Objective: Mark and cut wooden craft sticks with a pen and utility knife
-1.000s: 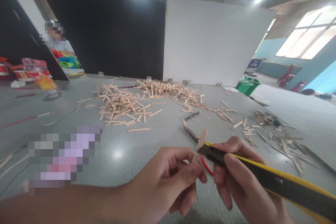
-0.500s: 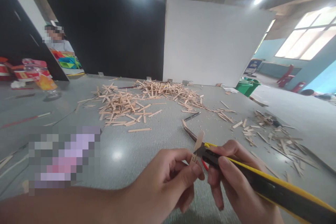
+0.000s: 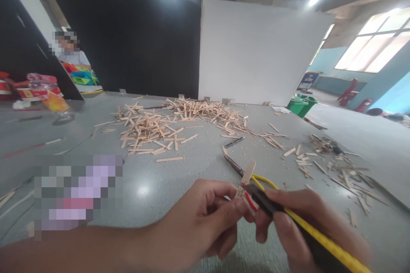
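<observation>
So my left hand (image 3: pixel 218 222)'s nearly closed, pinching a marked wooden stick (image 3: pixel 248 172) just below centre frame, probably to keep it steady against the cutter (image 3: pixel 261 199). Right hand (image 3: pixel 297 217)'s curled round that, angled in from lower right. A dark-tipped tool (image 3: pixel 235 165) lies close behind, so it's tight there; more tabletop (image 3: pixel 166 183) to swing over centre-left. Stick pile (image 3: pixel 144 128)'s further back, then the black board (image 3: pixel 144 42).

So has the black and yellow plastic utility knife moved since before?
Yes: the knife has swung, its rear end now lower in view, judged against the metal hand tool with red and yellow handles.
</observation>
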Demonstrator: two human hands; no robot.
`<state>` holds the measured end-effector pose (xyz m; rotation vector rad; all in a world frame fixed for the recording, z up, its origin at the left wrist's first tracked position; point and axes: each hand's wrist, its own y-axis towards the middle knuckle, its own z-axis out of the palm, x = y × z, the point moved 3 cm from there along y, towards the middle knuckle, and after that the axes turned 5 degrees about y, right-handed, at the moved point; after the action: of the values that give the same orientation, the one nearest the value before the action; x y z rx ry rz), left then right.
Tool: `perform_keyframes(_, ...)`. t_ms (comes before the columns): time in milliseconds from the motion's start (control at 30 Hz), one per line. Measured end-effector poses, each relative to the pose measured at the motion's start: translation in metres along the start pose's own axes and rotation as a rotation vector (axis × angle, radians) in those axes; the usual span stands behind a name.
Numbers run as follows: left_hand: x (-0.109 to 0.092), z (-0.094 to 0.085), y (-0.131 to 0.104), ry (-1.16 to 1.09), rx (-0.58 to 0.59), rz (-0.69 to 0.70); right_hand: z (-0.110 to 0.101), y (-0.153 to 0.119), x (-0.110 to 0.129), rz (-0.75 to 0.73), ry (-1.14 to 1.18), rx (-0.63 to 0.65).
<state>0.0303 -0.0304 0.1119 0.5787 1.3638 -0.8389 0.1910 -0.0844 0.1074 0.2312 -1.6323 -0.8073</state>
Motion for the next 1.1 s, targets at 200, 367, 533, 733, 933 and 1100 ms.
perform_keyframes(200, -0.007, 0.0, -0.003, 0.222, -0.071, 0.057, -0.005, 0.023, 0.0, 0.038, -0.088, 0.088)
perform_keyframes(367, -0.008, 0.0, -0.004, 0.541, -0.003, 0.036, -0.002, 0.029, -0.001, 0.121, -0.038, 0.171)
perform_keyframes(533, -0.009, -0.004, -0.012, 0.95, -0.258, 0.455, -0.003, 0.026, -0.004, 0.103, 0.061, 0.158)
perform_keyframes(733, -0.001, 0.0, -0.028, 1.248, -0.41, 0.788, -0.003, 0.022, 0.0, 0.114, 0.079, 0.141)
perform_keyframes(933, -0.002, 0.002, -0.032, 1.128, -0.535, 0.807, 0.002, 0.018, 0.01, 0.125, 0.081, 0.017)
perform_keyframes(1100, -0.007, 0.002, -0.03, 1.014, -0.586, 0.613, -0.003, 0.021, 0.007, 0.077, 0.078, 0.057)
